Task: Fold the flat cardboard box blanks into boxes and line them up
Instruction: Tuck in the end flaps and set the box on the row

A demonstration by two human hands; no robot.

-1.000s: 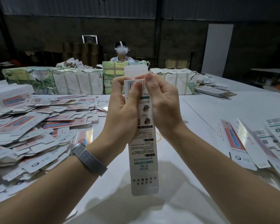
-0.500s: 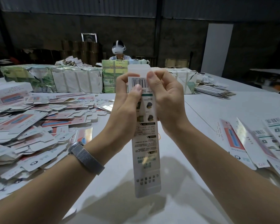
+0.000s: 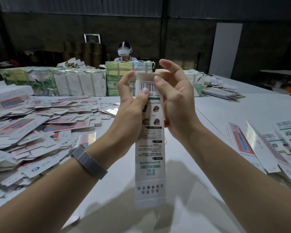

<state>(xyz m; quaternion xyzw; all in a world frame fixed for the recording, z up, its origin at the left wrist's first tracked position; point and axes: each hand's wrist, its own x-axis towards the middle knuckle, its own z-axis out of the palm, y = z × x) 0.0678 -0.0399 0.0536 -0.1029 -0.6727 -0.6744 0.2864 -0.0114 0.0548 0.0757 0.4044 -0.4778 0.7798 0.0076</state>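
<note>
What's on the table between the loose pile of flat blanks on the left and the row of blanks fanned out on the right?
In the head view, mostly bare white table. Above that stretch, both hands hold the long box; left hand, right hand.

Head cam, faces fwd and down, close on hands point(image 3: 151, 105)

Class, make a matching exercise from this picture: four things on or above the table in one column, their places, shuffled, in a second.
1. held box
2. loose flat blanks
3. wrapped bundles
4. metal watchband

A. far edge of the table
B. left wrist
C. heaped on the table's left
D. upright between both hands

Pairs: 1-D, 2-C, 3-A, 4-B
</note>
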